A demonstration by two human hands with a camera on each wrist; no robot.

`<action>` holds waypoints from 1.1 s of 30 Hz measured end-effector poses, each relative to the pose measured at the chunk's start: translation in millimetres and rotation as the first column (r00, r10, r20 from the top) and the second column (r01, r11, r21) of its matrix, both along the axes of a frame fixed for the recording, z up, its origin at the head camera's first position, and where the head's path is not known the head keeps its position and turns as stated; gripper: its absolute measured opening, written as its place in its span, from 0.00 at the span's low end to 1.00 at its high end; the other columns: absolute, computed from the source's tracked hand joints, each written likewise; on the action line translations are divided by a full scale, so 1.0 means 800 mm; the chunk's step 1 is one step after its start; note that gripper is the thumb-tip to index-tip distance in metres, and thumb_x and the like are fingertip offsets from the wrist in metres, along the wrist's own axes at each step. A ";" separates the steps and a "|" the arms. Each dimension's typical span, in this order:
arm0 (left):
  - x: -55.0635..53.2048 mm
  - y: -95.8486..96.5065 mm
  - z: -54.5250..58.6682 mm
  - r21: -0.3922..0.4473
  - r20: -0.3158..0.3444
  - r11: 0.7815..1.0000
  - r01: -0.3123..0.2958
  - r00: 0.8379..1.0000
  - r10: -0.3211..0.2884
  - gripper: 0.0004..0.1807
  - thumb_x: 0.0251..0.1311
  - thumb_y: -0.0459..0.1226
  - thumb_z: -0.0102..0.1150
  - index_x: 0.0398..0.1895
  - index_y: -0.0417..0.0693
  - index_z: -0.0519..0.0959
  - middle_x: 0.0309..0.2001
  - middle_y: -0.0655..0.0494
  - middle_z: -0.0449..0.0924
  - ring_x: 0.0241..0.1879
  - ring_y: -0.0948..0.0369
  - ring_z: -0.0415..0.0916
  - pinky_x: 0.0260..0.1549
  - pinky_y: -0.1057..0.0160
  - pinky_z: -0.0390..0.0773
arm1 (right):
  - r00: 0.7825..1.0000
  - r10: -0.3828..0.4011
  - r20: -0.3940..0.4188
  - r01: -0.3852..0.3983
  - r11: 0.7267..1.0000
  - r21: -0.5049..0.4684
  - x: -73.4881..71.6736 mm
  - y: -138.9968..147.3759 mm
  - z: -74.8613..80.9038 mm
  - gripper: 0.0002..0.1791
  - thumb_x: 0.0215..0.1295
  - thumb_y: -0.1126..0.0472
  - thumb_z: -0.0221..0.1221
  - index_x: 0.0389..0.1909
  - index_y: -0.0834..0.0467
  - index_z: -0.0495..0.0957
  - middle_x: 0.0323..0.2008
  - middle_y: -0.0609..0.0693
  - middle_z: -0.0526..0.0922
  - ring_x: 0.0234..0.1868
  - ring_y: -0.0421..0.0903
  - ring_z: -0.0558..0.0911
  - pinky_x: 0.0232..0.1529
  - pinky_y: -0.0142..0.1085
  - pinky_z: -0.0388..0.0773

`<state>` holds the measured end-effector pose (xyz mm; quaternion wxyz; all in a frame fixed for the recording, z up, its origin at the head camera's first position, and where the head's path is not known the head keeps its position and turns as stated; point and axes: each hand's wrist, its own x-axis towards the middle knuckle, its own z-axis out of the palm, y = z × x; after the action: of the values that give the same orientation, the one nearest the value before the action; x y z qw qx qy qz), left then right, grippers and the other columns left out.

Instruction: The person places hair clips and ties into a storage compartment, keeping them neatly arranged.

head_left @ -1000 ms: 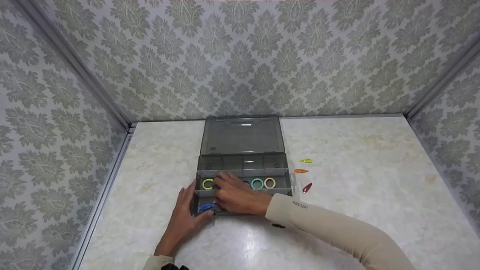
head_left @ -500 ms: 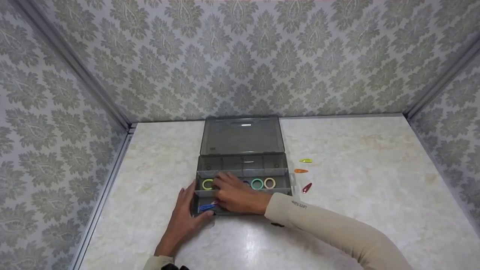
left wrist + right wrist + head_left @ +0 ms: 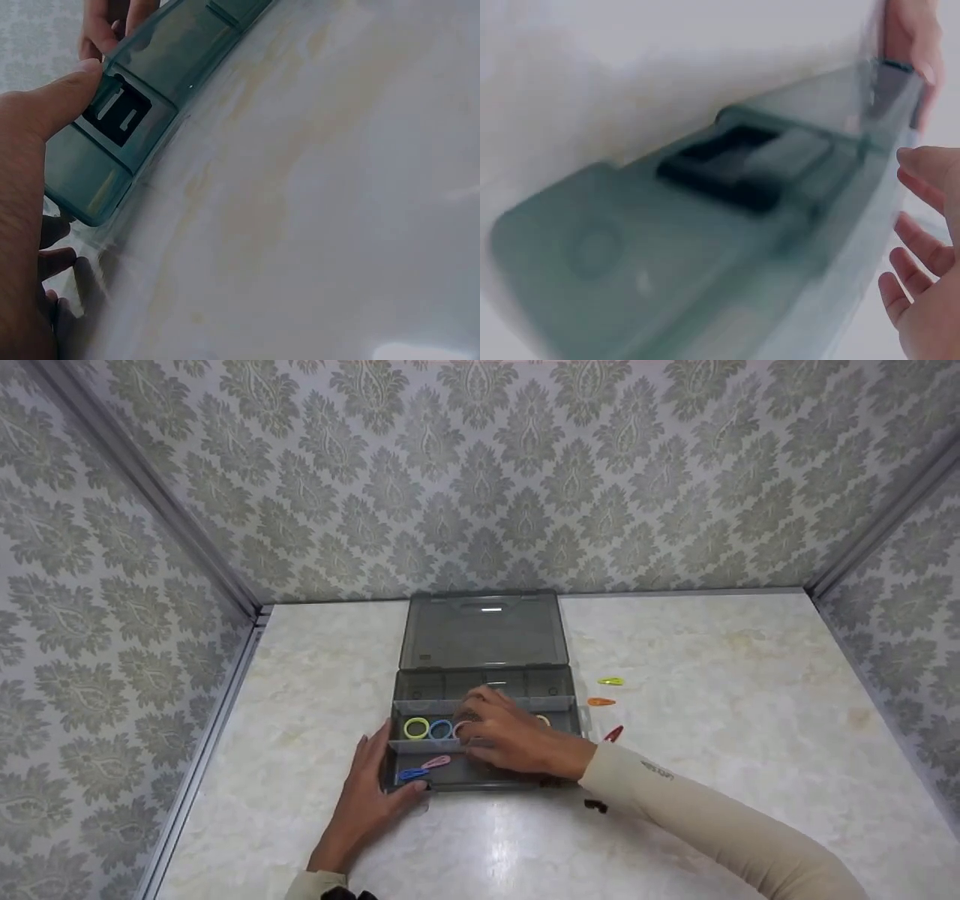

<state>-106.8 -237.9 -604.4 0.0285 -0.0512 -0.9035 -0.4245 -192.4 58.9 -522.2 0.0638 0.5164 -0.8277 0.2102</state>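
While the left hand (image 3: 375,787) holds the near left corner of the grey see-through case (image 3: 431,685), thumb on its front edge and fingers along its left side, the right hand (image 3: 521,739) reaches over the middle compartment (image 3: 566,724) with a loose grip, its fingers bent lightly and apart; the right wrist view shows nothing between them. The case sits on the marbled desk (image 3: 720,697), its lid (image 3: 484,634) laid back toward the patterned wall (image 3: 480,487). In the front compartment (image 3: 454,778) lie a pink clip (image 3: 436,763) and, just left of it, a blue clip (image 3: 413,774), so close that I cannot tell whether they touch. A yellow ring (image 3: 406,729) and a blue ring (image 3: 430,729) lie side by side in the middle compartment; a pinkish ring (image 3: 458,728) is partly under the right fingers, contact unclear, and a cream ring (image 3: 543,721) peeks out behind that hand. On the desk, right of the case, are a yellow-green clip (image 3: 611,681), an orange clip (image 3: 601,702) and a red clip (image 3: 614,733) near the pale sleeve (image 3: 697,810).
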 end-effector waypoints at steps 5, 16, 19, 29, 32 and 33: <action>0.001 0.000 -0.001 -0.001 -0.024 1.000 0.011 1.000 -0.011 0.66 0.59 0.59 0.82 0.91 0.49 0.52 0.86 0.41 0.59 0.87 0.36 0.44 0.84 0.33 0.46 | 0.989 -0.076 0.124 0.085 0.994 -0.075 -0.006 0.028 0.011 0.06 0.75 0.60 0.72 0.47 0.56 0.93 0.62 0.56 0.83 0.70 0.54 0.74 0.72 0.59 0.73; 0.001 0.000 0.000 0.001 -0.053 1.000 0.021 0.998 -0.021 0.65 0.59 0.57 0.82 0.91 0.50 0.52 0.86 0.40 0.60 0.87 0.36 0.47 0.84 0.32 0.46 | 0.954 -0.219 0.202 0.266 0.933 -0.243 -0.019 0.097 0.013 0.06 0.72 0.64 0.74 0.47 0.57 0.90 0.64 0.57 0.82 0.69 0.58 0.74 0.68 0.60 0.76; 0.001 0.001 0.000 -0.001 -0.055 1.000 0.025 0.998 -0.025 0.65 0.59 0.57 0.82 0.92 0.51 0.52 0.85 0.40 0.60 0.87 0.35 0.47 0.84 0.32 0.46 | 0.933 -0.278 0.227 0.331 0.911 -0.245 -0.018 0.116 0.008 0.08 0.71 0.63 0.75 0.48 0.57 0.90 0.63 0.56 0.82 0.69 0.58 0.74 0.70 0.61 0.74; 0.002 -0.001 -0.001 -0.011 -0.009 1.000 0.004 1.000 -0.004 0.65 0.59 0.61 0.80 0.92 0.55 0.51 0.87 0.41 0.58 0.87 0.32 0.41 0.81 0.26 0.50 | 0.857 -0.418 0.301 0.502 0.811 -0.300 -0.015 0.178 -0.014 0.11 0.67 0.67 0.77 0.49 0.61 0.91 0.62 0.58 0.83 0.67 0.59 0.74 0.64 0.61 0.79; 0.001 -0.001 -0.001 -0.006 -0.004 1.000 0.003 1.000 -0.003 0.65 0.59 0.60 0.81 0.92 0.54 0.51 0.87 0.41 0.57 0.87 0.33 0.41 0.82 0.27 0.48 | 0.833 -0.455 0.315 0.545 0.774 -0.324 -0.013 0.198 -0.022 0.12 0.67 0.66 0.77 0.49 0.62 0.90 0.61 0.59 0.84 0.66 0.61 0.75 0.64 0.62 0.76; 0.001 0.000 -0.001 -0.004 -0.005 1.000 0.004 1.000 -0.004 0.65 0.59 0.60 0.81 0.92 0.54 0.51 0.87 0.41 0.57 0.87 0.33 0.41 0.82 0.28 0.48 | 0.826 -0.464 0.319 0.556 0.763 -0.331 -0.012 0.205 -0.025 0.12 0.67 0.67 0.77 0.49 0.63 0.90 0.60 0.60 0.84 0.66 0.62 0.75 0.64 0.62 0.75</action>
<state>-105.7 -238.3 -605.3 0.0297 -0.0539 -0.9041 -0.4228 -201.7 223.2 -542.1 0.1345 0.2186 -0.8759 0.4085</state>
